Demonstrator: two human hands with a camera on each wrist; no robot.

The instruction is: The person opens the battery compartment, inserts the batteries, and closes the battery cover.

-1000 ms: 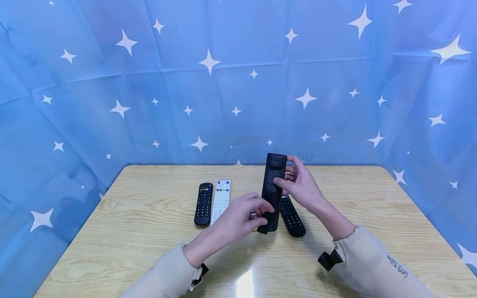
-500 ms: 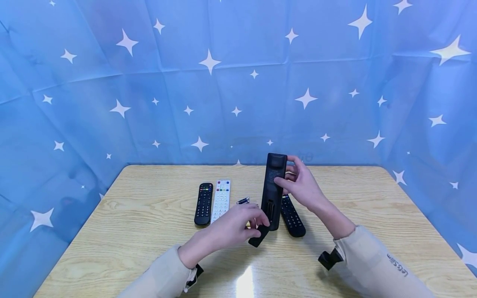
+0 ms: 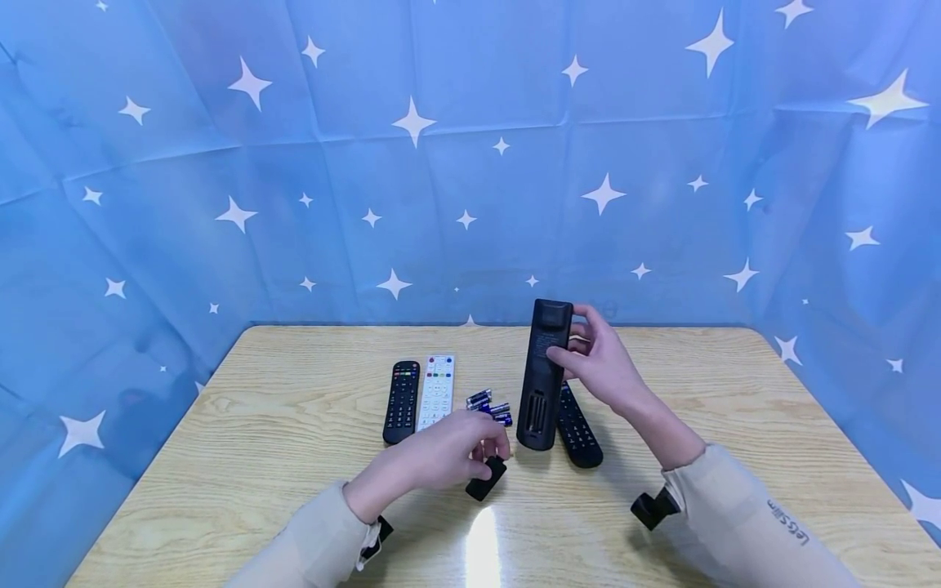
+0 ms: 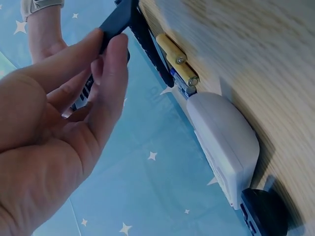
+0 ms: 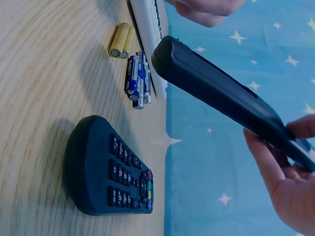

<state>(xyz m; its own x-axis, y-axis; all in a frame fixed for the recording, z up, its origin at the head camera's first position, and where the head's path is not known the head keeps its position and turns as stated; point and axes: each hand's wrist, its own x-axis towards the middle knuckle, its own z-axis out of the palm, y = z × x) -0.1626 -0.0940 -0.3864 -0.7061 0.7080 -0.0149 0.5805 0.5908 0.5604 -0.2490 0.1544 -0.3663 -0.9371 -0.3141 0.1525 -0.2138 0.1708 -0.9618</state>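
Note:
My right hand grips the upper end of a black remote control, holding it tilted up with its back facing me. Near its lower end, an uncovered battery compartment shows dark slots. To the left and lower, my left hand pinches a small black battery cover between thumb and fingers, apart from the remote. In the left wrist view the cover sits at the fingertips. Blue-and-silver batteries and yellow batteries lie on the table beyond the left hand.
A white remote and another black remote lie side by side on the left of the wooden table. Another black remote lies under the right hand's side. A blue starry curtain hangs behind the table.
The left hand has slid the battery cover off the remote and moved it down and left, uncovering the compartment and the batteries on the table. The right hand has shifted slightly right.

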